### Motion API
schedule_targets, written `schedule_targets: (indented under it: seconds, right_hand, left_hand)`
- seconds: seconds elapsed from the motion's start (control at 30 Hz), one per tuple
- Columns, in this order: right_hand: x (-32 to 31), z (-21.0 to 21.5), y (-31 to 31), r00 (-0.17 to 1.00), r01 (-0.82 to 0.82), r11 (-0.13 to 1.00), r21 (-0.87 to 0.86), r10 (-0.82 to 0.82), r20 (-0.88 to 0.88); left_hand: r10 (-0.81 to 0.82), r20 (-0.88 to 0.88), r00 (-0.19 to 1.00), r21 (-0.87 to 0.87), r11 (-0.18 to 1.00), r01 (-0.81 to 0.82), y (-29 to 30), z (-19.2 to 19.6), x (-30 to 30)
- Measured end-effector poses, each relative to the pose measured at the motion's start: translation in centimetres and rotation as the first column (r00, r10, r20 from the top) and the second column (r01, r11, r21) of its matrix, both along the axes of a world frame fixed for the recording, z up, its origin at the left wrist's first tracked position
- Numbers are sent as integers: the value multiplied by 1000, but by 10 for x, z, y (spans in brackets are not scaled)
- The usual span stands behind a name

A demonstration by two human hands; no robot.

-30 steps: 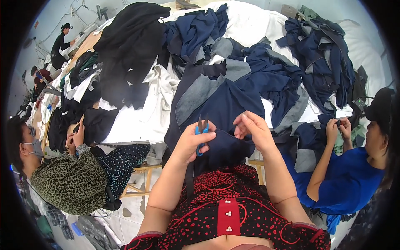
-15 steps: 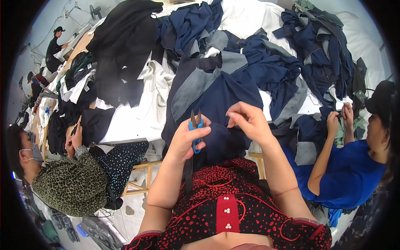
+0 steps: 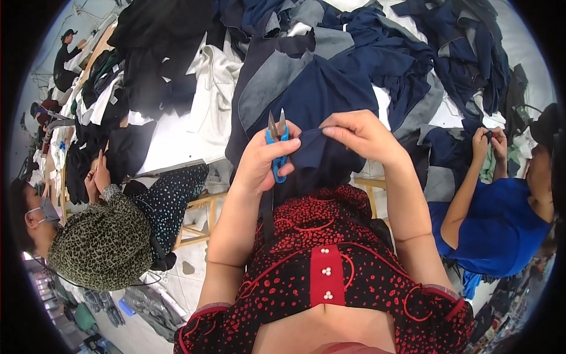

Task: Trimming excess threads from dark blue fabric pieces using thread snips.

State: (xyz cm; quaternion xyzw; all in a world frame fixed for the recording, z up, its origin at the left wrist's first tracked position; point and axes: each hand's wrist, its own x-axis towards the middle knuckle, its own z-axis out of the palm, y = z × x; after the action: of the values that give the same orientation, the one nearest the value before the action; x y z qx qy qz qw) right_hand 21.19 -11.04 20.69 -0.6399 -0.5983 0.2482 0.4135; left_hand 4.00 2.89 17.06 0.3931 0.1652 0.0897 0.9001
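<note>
A white table (image 3: 177,141) is covered across most of its top by heaps of navy, grey and black garments (image 3: 377,53), with a black pile (image 3: 159,53) lying toward the left. A co-worker in a blue top (image 3: 501,224) is seated at the right, both hands raised to dark cloth, and another co-worker in a spotted olive top (image 3: 100,242) is seated at the left. A navy garment (image 3: 318,118) is draped from the table's near edge down to the person's red-dotted dress. A fold of it is pinched between thumb and fingers of the right hand (image 3: 362,135), just above the lap. The left hand (image 3: 265,159) is closed around blue-handled thread snips (image 3: 277,141), whose blades are pointed upward and slightly parted, just beside the pinched fold.
</note>
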Motion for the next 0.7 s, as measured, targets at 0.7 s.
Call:
schedule_targets:
  seconds: [0.7]
  right_hand:
    - [-8, -12, 20, 971, 3, 994, -109, -29, -238]
  left_hand:
    - [-137, -184, 973, 742, 631, 229, 19, -4, -17]
